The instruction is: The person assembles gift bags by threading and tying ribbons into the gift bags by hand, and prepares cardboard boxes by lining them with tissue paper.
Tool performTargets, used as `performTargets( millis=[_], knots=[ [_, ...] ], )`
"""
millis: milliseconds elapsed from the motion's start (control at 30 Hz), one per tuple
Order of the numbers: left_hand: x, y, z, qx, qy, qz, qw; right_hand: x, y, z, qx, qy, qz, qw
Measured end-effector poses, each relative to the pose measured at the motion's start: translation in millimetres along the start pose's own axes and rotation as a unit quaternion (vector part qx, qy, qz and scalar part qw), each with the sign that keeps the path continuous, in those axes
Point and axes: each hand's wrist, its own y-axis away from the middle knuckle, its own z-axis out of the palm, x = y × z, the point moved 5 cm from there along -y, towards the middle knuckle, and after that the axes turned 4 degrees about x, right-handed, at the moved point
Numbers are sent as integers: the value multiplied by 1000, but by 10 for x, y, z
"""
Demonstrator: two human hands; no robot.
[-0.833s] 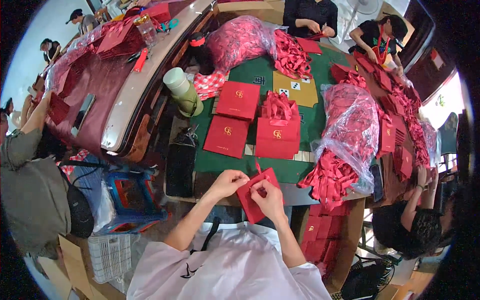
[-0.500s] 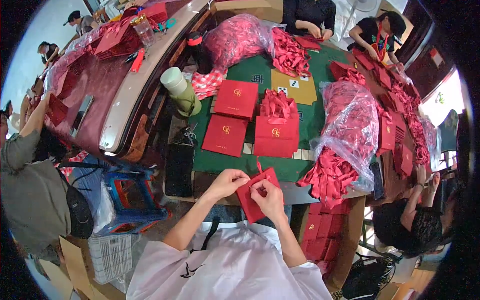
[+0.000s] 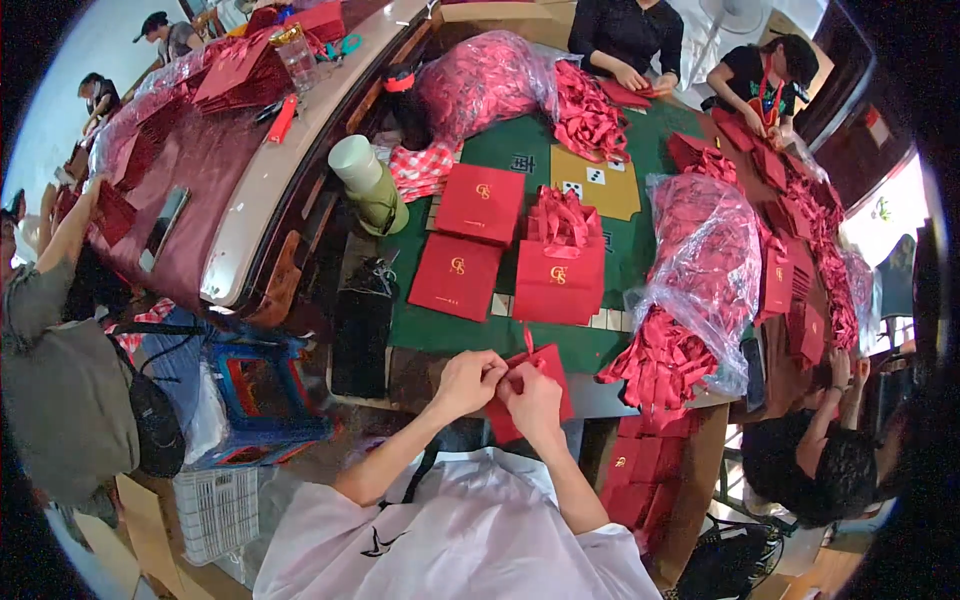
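Close to my body, at the table's near edge, is a small red paper bag (image 3: 556, 382) with a short red ribbon loop (image 3: 528, 340) standing up from its top. My left hand (image 3: 466, 388) pinches at the bag's upper left edge, fingers closed. Right beside it, my right hand (image 3: 534, 404) is closed in a pinch over the bag's front. Their fingertips nearly meet, and what exactly lies between them is hidden. Just beyond are finished-looking red bags with ribbon handles (image 3: 562, 275) and two stacks of flat red bags, one farther (image 3: 480, 203) and one nearer (image 3: 455, 276).
Right of the bags lies a clear plastic sack of red ribbons (image 3: 704, 240); another ribbon sack (image 3: 485, 85) sits farther back. A green bottle (image 3: 370, 185) stands at the left. Below the table edge, a carton (image 3: 690, 500) holds red bags. Other people work around the tables.
My hands have come closer together, the left shifting right toward the right hand's fingertips. The bag has moved slightly right. The whole view has shifted a little.
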Motion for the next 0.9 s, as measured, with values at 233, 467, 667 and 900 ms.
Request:
performTargets(
  millis=[233,467,667,900],
  knots=[
    [-29,-48,8,7,11,38,999,79,13,-14,20,-97,6,995],
    [10,35,-106,14,-29,45,998,-241,-163,-490,48,-69,-88,993],
    [258,113,-98,52,-88,144,984,-140,-360,-369,-51,79,-199,975],
    [333,232,-77,75,-68,238,966,104,-497,-258,-253,-3,-192,948]
  ],
)
